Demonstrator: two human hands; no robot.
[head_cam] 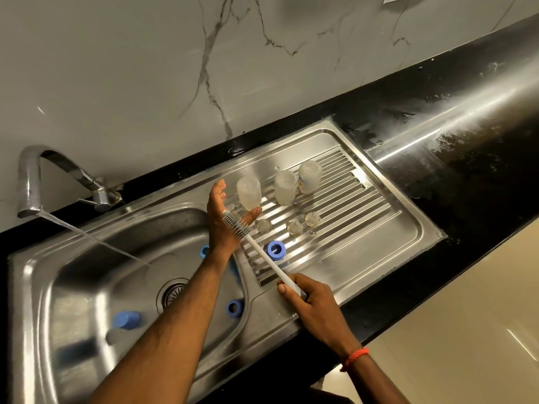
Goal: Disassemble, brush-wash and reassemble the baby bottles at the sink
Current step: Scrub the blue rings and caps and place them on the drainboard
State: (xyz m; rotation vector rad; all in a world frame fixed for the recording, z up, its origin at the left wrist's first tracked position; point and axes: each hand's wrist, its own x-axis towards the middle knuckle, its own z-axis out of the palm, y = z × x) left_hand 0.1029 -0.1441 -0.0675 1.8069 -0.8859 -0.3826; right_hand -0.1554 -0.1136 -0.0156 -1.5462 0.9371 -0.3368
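While the tap (29, 182) runs into the sink basin (87, 287) at nine o'clock of the view, the left hand (223, 220) is released, fingers straight and palm open, over the edge between the basin and the drainboard (379, 217). The right hand (312, 304), at five o'clock from it, is clenched around the end of the white bottle brush (262, 253), whose bristle head lies against the left palm. Since that palm holds nothing, I judge it serves as a rest for rubbing or rinsing the bristles themselves.

Three bottles (285, 188) stand mouth-down in a row at one to two o'clock from the left hand, likely so that they drain along the ribs. Three clear nipples (294, 228) sit just below them, and one blue ring (275, 250) lies just beside the brush handle. Down in the basin lie a second blue ring (234, 308) at six o'clock, a blue cap (126, 319) at seven o'clock, and a blue piece (205, 250) half hidden behind the left wrist. These look not yet washed, so reassembly seems some way off.

The rightmost bottle bears a small coloured print, too blurred to read. No brand shows on the brush. The black tabletop (472, 182) is wet near the drainboard.
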